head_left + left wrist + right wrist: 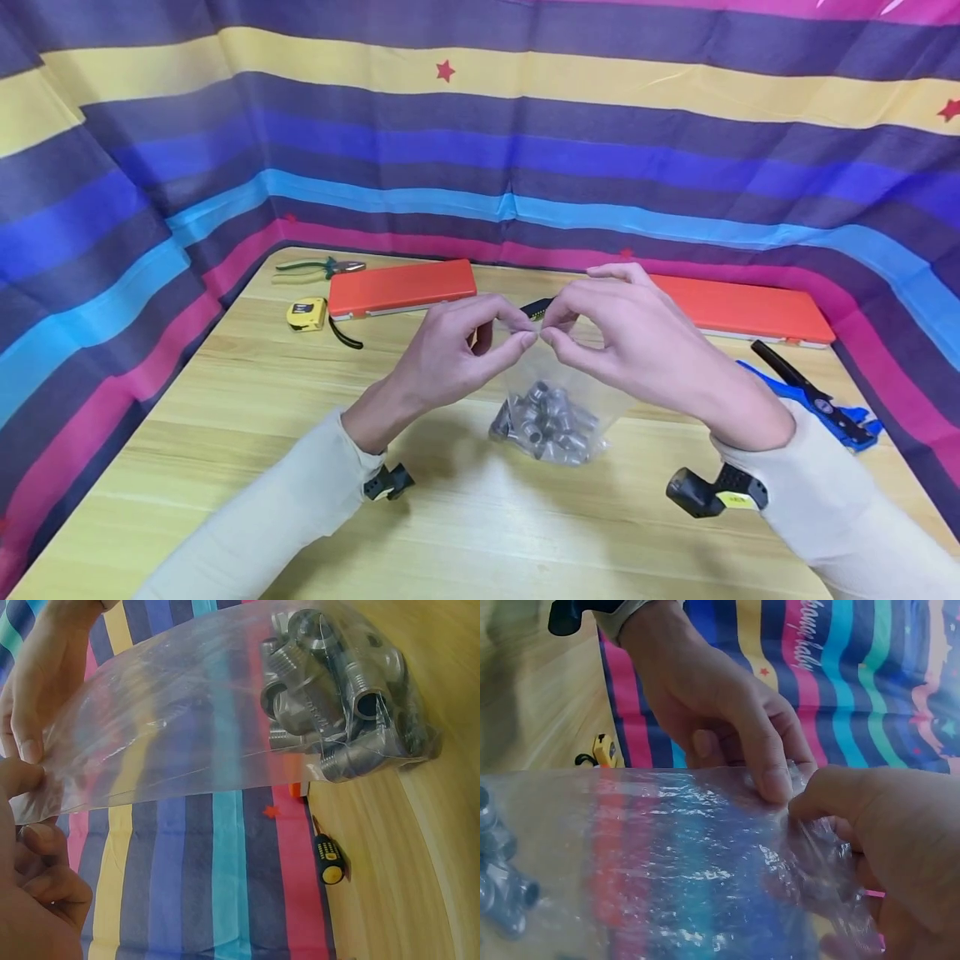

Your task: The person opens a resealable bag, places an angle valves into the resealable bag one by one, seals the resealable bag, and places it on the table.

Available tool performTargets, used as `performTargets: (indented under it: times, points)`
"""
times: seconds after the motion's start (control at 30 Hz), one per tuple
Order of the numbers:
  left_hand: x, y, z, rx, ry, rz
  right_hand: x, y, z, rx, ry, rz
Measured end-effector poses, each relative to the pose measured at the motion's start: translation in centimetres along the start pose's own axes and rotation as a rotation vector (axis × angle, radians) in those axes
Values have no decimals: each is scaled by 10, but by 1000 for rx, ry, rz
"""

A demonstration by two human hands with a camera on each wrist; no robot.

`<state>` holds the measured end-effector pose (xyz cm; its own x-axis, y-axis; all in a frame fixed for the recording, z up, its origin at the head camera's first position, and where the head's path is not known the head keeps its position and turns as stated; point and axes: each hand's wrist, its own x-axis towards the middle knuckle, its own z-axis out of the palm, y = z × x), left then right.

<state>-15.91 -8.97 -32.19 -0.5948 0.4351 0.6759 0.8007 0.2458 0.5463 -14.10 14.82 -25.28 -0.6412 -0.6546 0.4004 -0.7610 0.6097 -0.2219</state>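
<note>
Between both hands hangs a clear plastic bag [187,712], its lower end full of several grey threaded metal pipe fittings [551,421]. My left hand [461,346] pinches the bag's top edge between thumb and forefinger. Close beside it, fingertips nearly meeting, my right hand [630,337] pinches the same edge. The right wrist view shows the left hand [720,712] and the right hand [900,840] side by side at the bag's mouth. In the left wrist view the fittings [337,690] bunch at the bag's far end, over the wooden table.
Two red cases [401,286] [742,308] lie along the back of the table [225,433]. Pliers [318,268] and a yellow tape measure [306,314] sit at back left. A blue and black hand tool [817,404] lies right. A screwdriver [328,859] lies behind the bag.
</note>
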Motion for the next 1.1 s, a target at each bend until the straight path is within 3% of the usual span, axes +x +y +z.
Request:
performTargets:
  times: [0.4, 0.7, 1.1]
  points:
    - [1, 4, 1, -2, -20, -14, 0, 6, 9, 12, 66, -96]
    - [0, 4, 1, -21, -5, 11, -6, 10, 7, -62, 126, -177]
    - [-3, 3, 1, -32, 8, -11, -29, 22, -6, -94, 129, -159]
